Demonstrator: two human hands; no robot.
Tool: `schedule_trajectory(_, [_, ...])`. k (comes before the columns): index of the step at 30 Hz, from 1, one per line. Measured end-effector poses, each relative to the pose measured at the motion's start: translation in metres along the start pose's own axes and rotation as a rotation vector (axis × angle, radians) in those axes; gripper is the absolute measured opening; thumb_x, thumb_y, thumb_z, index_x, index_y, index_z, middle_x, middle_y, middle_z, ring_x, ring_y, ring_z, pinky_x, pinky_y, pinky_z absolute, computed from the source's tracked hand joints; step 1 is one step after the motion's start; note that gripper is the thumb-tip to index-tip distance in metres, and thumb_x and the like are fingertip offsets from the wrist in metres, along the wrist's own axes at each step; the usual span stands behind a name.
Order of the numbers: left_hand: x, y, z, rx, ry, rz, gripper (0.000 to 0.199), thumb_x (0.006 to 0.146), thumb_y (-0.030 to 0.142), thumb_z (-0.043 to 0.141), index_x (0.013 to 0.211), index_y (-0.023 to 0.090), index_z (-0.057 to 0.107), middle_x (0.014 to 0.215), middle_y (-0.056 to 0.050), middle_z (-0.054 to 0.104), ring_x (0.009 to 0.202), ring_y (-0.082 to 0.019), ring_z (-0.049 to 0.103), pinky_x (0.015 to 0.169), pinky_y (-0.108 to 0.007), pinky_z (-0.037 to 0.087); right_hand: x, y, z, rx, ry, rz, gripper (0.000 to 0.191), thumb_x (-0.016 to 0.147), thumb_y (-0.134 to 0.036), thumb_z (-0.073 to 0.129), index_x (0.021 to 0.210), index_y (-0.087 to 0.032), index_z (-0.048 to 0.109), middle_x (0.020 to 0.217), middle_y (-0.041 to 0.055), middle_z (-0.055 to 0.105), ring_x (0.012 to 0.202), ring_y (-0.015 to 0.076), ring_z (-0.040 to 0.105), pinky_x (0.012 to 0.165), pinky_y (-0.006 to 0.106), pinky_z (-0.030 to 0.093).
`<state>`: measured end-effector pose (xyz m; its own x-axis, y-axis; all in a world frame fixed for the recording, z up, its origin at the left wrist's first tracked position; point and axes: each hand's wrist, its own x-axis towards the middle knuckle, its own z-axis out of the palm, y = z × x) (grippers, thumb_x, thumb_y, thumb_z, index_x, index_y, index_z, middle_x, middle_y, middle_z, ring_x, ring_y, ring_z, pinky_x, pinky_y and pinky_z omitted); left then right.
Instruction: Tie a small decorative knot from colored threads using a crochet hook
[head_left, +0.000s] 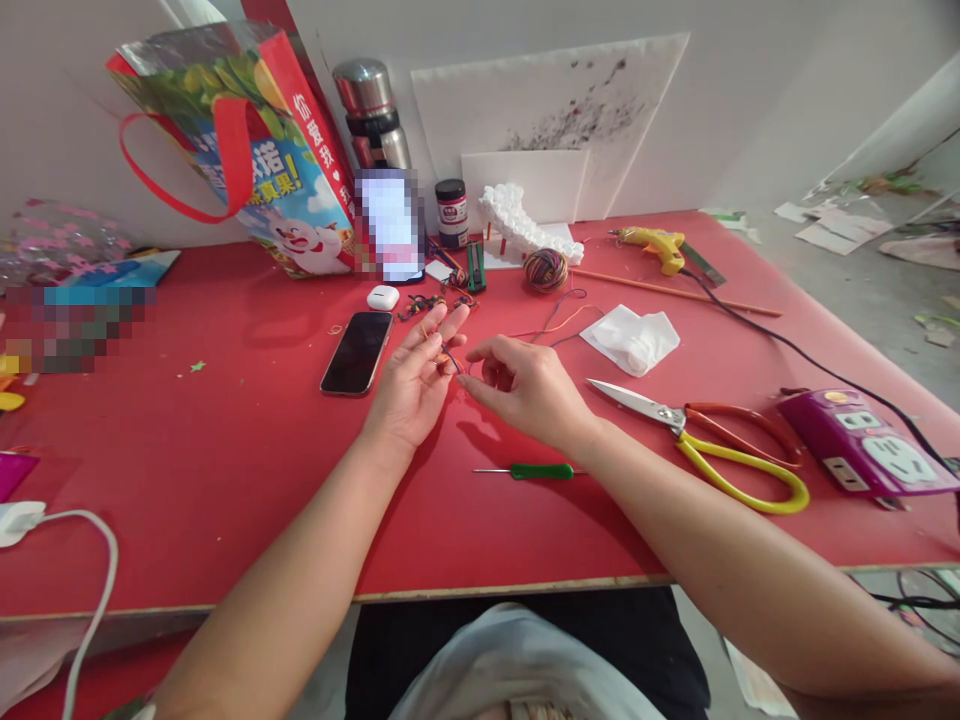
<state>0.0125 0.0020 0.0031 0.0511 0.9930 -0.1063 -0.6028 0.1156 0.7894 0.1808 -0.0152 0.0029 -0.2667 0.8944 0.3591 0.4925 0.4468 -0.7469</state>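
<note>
Above the red table (pixel 247 440), a thin multicolored yarn (pixel 454 364) runs between the person's two hands. The left hand (pixel 420 375) is turned palm up, two fingers extended and the thumb bent in against them, holding the yarn. The right hand (pixel 529 385) is partly closed, its thumb and index fingertip slightly apart beside the yarn; whether it grips the strand, I cannot tell.

A ball of yarn (pixel 546 270) sits beyond the right hand, near a white beaded piece (pixel 525 225), with loose strands on the table nearby. A crumpled tissue (pixel 636 340) lies right of the strands. Nearer the person are a green-handled hook (pixel 541 471) and open scissors (pixel 679 420) with one red and one yellow handle. A dark phone (pixel 357 353) lies left of the left hand, just below a white earbud case (pixel 382 298).
</note>
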Motion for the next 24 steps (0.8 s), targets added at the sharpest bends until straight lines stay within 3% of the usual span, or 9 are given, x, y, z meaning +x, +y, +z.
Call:
schedule_trajectory(6, [-0.005, -0.009, 0.005, 0.077, -0.067, 0.011, 0.029, 0.09, 0.014, 0.076, 0.118, 0.021, 0.081, 0.128, -0.009, 0.083, 0.097, -0.013, 0.074, 0.08, -0.022, 0.053, 0.001, 0.004, 0.009, 0.114, 0.065, 0.07, 0.015, 0.093, -0.026, 0.069, 0.102, -0.016, 0.077, 0.07, 0.0, 0.068, 0.059, 0.0128, 0.054, 0.064, 0.027, 0.041])
schedule_trajectory(9, [-0.008, -0.013, 0.006, 0.141, -0.141, 0.026, 0.033, 0.091, 0.02, 0.079, 0.123, 0.023, 0.081, 0.128, -0.009, 0.083, 0.101, -0.016, 0.075, 0.088, -0.027, 0.053, 0.002, 0.005, 0.013, 0.263, 0.063, 0.137, 0.013, 0.092, -0.027, 0.067, 0.09, -0.017, 0.075, 0.071, 0.0008, 0.07, 0.06, 0.0131, 0.056, 0.063, 0.027, 0.042])
schedule_trajectory(13, [-0.007, -0.012, 0.004, 0.178, -0.166, 0.016, 0.032, 0.089, 0.021, 0.081, 0.121, 0.023, 0.083, 0.122, -0.01, 0.084, 0.09, -0.015, 0.072, 0.078, -0.026, 0.051, 0.003, 0.003, 0.01, 0.385, 0.09, 0.18, 0.018, 0.089, -0.031, 0.067, 0.075, -0.019, 0.068, 0.066, -0.0002, 0.067, 0.06, 0.012, 0.053, 0.06, 0.027, 0.04])
schedule_trajectory(20, [-0.007, -0.007, 0.004, 0.203, -0.174, 0.02, 0.017, 0.086, 0.029, 0.086, 0.102, 0.022, 0.088, 0.113, -0.01, 0.085, 0.078, -0.011, 0.068, 0.066, -0.021, 0.047, 0.012, -0.001, -0.005, 0.782, 0.171, 0.417, 0.026, 0.078, -0.042, 0.079, 0.074, -0.018, 0.068, 0.054, -0.0056, 0.055, 0.039, 0.0068, 0.04, 0.04, 0.025, 0.026])
schedule_trajectory(24, [-0.009, -0.005, 0.005, 0.229, -0.218, 0.021, 0.02, 0.088, 0.04, 0.086, 0.099, 0.024, 0.089, 0.116, -0.012, 0.085, 0.056, -0.005, 0.052, 0.057, -0.022, 0.042, 0.018, 0.004, -0.013, 0.936, 0.271, 0.536, 0.024, 0.074, -0.034, 0.085, 0.074, -0.017, 0.068, 0.058, -0.0055, 0.057, 0.04, 0.0041, 0.039, 0.039, 0.022, 0.024])
